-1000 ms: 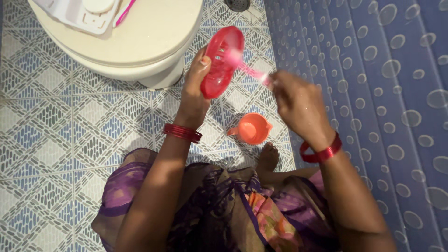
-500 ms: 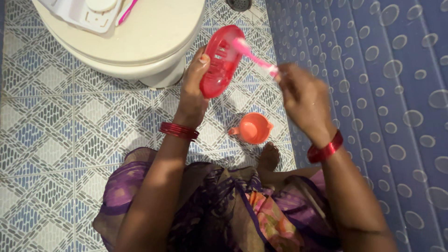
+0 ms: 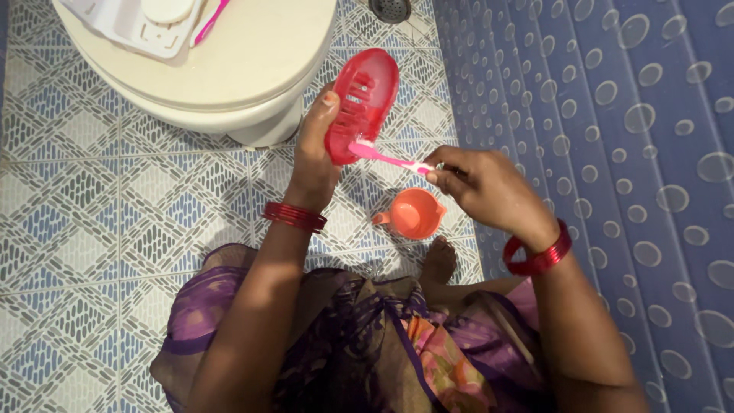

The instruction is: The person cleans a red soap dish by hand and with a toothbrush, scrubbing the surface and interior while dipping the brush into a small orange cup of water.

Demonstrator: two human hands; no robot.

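My left hand point(image 3: 317, 145) grips a red oval slotted soap dish point(image 3: 365, 95), held upright above the tiled floor. My right hand point(image 3: 482, 187) pinches the handle of a pink toothbrush point(image 3: 386, 158), whose head touches the lower part of the dish. Both wrists wear red bangles. An orange plastic mug point(image 3: 413, 213) stands on the floor below the two hands, close to my foot point(image 3: 440, 258).
A cream toilet with its lid down point(image 3: 229, 69) fills the upper left, with a white tray point(image 3: 130, 23) and another pink brush point(image 3: 208, 19) on it. A blue bubble-patterned curtain point(image 3: 612, 115) hangs at the right. A floor drain point(image 3: 388, 8) sits at the top.
My right hand has dropped down and the toothbrush head has moved from the upper part of the soap dish to its lower end. The left hand has held the dish nearly still.
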